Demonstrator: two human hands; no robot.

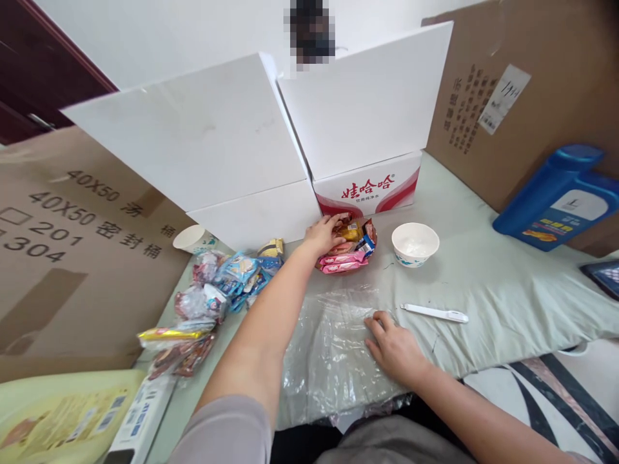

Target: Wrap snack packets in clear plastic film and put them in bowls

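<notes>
Pink and orange snack packets (344, 252), small heap: under left hand (322, 235), fingers curled over. Clear plastic bag (329, 348): pinned flat on bench by spread right hand (394, 348).

A white paper bowl (414, 243) is sitting on the pale green cloth (488, 270), and a white pen (434, 313) is lying near it. A blue jug (556, 196) is leaning on a big brown cardboard box (541, 77) on the right. A white box with red writing (370, 187) is standing at the back (its flaps are sticking up). A paper cup (191, 239) is lying on its side at the left, beside another brown box (72, 245).
</notes>
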